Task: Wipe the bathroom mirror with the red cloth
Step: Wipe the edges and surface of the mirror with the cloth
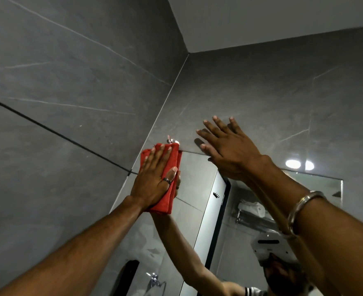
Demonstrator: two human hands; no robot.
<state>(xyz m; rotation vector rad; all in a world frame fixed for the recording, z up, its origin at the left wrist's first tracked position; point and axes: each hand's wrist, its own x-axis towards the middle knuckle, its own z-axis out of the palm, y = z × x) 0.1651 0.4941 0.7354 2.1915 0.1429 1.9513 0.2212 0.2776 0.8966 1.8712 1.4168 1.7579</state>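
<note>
Flat-palmed, fingers spread: left hand (153, 180) presses the folded red cloth (165, 189) against the mirror (197, 189) at its top left corner, ring on one finger. Right hand (227, 150), fingers splayed and holding nothing, rests on the grey wall tile (261, 99) across the mirror's top edge; metal bangle (300, 210) at its wrist.

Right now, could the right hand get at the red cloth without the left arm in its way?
Probably yes. The right hand lies flat on the wall beside the red cloth, which the left hand presses to the mirror's top corner; nothing shows between them.
</note>
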